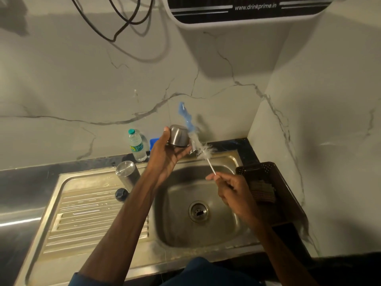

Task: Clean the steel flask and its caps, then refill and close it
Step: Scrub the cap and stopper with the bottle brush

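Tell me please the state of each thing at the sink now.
Steel cap: gripped by left hand.
Brush: stem pinched by right hand.
Flask: standing on drainboard, untouched.
Black cap: lying on drainboard, off the flask.
Plastic bottle: standing, capped.

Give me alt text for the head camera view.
The left hand holds a steel cap over a sink while the right hand pinches a bottle brush by its thin handle. The flask and a black cap stand on the drainboard.
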Available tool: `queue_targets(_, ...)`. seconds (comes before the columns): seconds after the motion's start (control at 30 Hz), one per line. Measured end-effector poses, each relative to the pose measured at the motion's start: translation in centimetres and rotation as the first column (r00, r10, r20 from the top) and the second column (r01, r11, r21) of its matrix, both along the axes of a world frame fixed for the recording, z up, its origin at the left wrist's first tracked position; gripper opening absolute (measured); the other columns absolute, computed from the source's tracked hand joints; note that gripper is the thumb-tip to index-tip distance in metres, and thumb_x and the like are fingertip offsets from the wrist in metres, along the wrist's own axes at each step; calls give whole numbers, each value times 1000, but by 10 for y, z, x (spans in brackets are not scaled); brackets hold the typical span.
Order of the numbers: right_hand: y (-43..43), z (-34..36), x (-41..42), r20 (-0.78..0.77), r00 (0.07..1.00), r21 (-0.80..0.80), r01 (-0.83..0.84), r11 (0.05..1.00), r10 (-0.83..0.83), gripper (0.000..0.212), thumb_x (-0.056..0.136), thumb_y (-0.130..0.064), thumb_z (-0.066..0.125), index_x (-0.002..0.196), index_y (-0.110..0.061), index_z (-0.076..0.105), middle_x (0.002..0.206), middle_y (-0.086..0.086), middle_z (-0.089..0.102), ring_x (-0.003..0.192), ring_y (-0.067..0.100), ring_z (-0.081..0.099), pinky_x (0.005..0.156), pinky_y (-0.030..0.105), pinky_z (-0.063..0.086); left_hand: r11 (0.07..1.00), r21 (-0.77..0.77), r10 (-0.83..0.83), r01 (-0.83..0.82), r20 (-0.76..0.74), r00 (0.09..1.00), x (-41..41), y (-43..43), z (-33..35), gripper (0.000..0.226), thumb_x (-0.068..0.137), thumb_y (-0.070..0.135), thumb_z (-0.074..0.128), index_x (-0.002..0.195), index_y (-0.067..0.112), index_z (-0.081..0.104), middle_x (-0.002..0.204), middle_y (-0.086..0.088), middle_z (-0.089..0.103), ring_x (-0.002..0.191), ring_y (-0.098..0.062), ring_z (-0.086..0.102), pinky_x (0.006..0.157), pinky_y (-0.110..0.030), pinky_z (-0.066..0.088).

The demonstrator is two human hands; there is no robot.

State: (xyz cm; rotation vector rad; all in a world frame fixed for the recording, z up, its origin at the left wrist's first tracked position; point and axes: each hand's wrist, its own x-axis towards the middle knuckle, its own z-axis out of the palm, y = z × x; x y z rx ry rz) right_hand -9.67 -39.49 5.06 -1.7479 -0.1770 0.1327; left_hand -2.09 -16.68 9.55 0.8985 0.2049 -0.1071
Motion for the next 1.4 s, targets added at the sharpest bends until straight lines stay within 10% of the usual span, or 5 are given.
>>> queue_targets(0.23, 9, 6, -2, -17, 999, 7, 34, 999, -34, 23, 107, -20, 53, 110, -23, 76, 54, -1, 41, 44, 6, 35, 43, 22, 29, 999, -52, -15, 11, -81, 997, -4, -7, -8, 62, 107, 51, 44, 147, 4, 47, 131, -26, 65, 108, -34, 69, 89, -40, 60)
queue_targets(0.4, 10, 6, -2, -4, 1000, 30, 22, 999, -22, 23, 108, -18, 52, 110, -20, 76, 54, 2, 38, 43, 8, 31, 42, 22, 26, 998, -38, -44, 44, 8, 999, -8, -7, 0, 57, 99, 24, 65, 145, -6, 47, 122, -23, 65, 100, -27, 70, 86, -29, 61)
queue_targets(0.67, 9, 9, -6, -73, 997, 47, 34, 998, -30, 24, 108, -17, 51, 111, -17, 75, 54, -1, 40, 43, 5, 33, 41, 19, 27, 993, -9, -115, 115, -2, 993, -12, 2, -8, 58, 103, 41, 59, 148, 8, 46, 131, -24, 67, 121, -36, 67, 91, -40, 61)
queue_targets(1.4, 18, 23, 2, -84, 995, 111, -40, 993, 50, 24, 108, -21, 52, 112, -12, 74, 55, -5, 38, 44, 6, 29, 39, 18, 25, 967, -140, -208, 214, 54, 977, -11, 25, -13, 57, 107, 42, 46, 151, 5, 47, 134, -24, 59, 97, -31, 64, 82, -30, 61)
